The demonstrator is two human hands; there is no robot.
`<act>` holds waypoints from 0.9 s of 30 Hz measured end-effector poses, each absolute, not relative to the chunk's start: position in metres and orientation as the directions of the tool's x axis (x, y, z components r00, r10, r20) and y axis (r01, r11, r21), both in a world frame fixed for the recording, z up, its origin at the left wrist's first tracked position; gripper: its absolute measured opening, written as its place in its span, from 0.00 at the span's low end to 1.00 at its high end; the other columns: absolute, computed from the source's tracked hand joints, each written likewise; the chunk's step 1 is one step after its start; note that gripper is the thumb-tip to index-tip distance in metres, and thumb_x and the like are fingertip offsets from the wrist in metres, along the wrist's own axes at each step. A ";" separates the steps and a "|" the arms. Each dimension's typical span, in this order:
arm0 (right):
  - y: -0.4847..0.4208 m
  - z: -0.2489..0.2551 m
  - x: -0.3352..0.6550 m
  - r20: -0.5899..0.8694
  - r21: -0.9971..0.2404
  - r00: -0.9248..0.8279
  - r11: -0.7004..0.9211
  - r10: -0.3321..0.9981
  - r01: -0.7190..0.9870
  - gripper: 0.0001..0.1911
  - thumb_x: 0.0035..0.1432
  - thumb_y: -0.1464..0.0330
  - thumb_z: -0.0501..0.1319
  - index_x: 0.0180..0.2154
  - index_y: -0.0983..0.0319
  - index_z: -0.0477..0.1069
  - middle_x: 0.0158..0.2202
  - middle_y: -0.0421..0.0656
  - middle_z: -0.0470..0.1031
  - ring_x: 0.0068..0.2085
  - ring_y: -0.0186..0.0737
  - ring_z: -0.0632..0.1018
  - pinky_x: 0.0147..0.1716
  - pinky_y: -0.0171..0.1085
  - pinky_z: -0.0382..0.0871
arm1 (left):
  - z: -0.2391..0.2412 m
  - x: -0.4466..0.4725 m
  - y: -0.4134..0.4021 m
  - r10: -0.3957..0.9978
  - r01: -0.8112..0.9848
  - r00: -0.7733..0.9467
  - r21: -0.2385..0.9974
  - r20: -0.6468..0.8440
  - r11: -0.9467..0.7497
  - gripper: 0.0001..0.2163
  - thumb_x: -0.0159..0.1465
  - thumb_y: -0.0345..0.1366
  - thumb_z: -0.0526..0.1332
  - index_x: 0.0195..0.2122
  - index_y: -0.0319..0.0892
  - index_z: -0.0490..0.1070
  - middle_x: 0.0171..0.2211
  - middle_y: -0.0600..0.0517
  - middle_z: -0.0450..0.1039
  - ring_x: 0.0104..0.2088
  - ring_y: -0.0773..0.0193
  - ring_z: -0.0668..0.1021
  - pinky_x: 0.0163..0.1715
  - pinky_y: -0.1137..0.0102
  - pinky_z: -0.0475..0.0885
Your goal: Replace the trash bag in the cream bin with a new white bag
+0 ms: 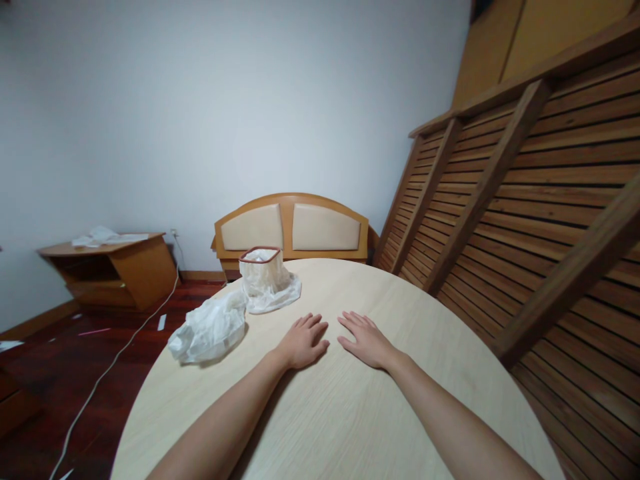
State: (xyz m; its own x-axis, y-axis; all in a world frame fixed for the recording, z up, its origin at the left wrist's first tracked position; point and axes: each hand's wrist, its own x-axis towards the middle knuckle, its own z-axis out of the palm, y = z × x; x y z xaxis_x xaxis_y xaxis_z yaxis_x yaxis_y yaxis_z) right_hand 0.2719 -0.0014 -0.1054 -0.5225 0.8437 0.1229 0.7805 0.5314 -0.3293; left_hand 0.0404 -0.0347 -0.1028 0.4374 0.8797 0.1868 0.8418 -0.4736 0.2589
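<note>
My left hand [303, 341] and my right hand [366, 339] lie flat, palms down, on a round light wooden table [350, 413], fingers stretched out and holding nothing. They rest side by side, a small gap between them. Beyond my left hand stands a small bin with a red-brown rim [261, 270], lined with a thin white plastic bag that spills onto the table. A crumpled white plastic bag [210, 330] lies to the left of my left hand, near the table's edge.
A slatted wooden bed frame [525, 220] leans against the wall on the right. A padded headboard [293, 230] stands behind the table. At left, a low wooden cabinet [115, 270] and a white cable [115, 360] sit on the dark red floor.
</note>
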 end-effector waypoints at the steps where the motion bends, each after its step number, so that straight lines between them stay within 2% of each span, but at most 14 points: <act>1: -0.001 -0.105 0.272 0.124 -0.328 -0.523 0.532 0.844 0.781 0.35 0.66 0.51 0.52 0.67 0.61 0.61 0.72 0.49 0.55 0.72 0.50 0.54 0.69 0.52 0.41 | -0.103 0.041 -0.035 0.880 0.841 0.437 0.260 0.187 -0.474 0.24 0.69 0.47 0.55 0.64 0.43 0.66 0.68 0.41 0.60 0.69 0.44 0.61 0.67 0.48 0.57; 14: -0.001 -0.107 0.275 0.124 -0.337 -0.526 0.534 0.841 0.775 0.34 0.66 0.50 0.52 0.68 0.59 0.60 0.72 0.48 0.54 0.72 0.49 0.53 0.70 0.51 0.40 | -0.104 0.043 -0.035 0.879 0.841 0.439 0.259 0.185 -0.474 0.25 0.69 0.46 0.55 0.64 0.42 0.65 0.69 0.40 0.59 0.69 0.43 0.60 0.66 0.47 0.58; 19: -0.002 -0.106 0.275 0.129 -0.335 -0.524 0.534 0.842 0.776 0.34 0.66 0.51 0.52 0.67 0.60 0.61 0.72 0.49 0.55 0.72 0.50 0.54 0.69 0.51 0.41 | -0.101 0.044 -0.037 0.875 0.846 0.440 0.232 0.202 -0.479 0.24 0.69 0.46 0.56 0.63 0.41 0.67 0.67 0.40 0.61 0.68 0.44 0.63 0.66 0.49 0.60; 24: -0.004 -0.104 0.275 0.124 -0.333 -0.524 0.532 0.843 0.778 0.34 0.66 0.51 0.51 0.67 0.60 0.60 0.72 0.48 0.54 0.72 0.50 0.54 0.69 0.51 0.41 | -0.090 0.049 -0.036 0.875 0.873 0.388 0.189 0.290 -0.449 0.16 0.69 0.43 0.56 0.52 0.44 0.75 0.59 0.45 0.72 0.59 0.54 0.74 0.61 0.60 0.67; 27: -0.005 -0.103 0.275 0.118 -0.339 -0.526 0.532 0.843 0.776 0.34 0.66 0.52 0.52 0.67 0.61 0.61 0.72 0.49 0.54 0.72 0.51 0.54 0.69 0.52 0.42 | -0.075 0.045 -0.026 0.886 0.921 0.292 0.143 0.361 -0.362 0.14 0.69 0.40 0.54 0.47 0.43 0.77 0.52 0.43 0.76 0.53 0.53 0.77 0.56 0.60 0.69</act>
State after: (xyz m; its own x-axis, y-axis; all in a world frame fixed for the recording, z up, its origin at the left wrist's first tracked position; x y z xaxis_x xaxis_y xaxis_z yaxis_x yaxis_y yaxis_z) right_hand 0.2745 -0.0047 -0.1032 -0.5256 0.8426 0.1176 0.7763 0.5316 -0.3388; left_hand 0.0447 -0.0259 -0.0753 0.2918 0.8857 0.3612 0.9212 -0.3619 0.1432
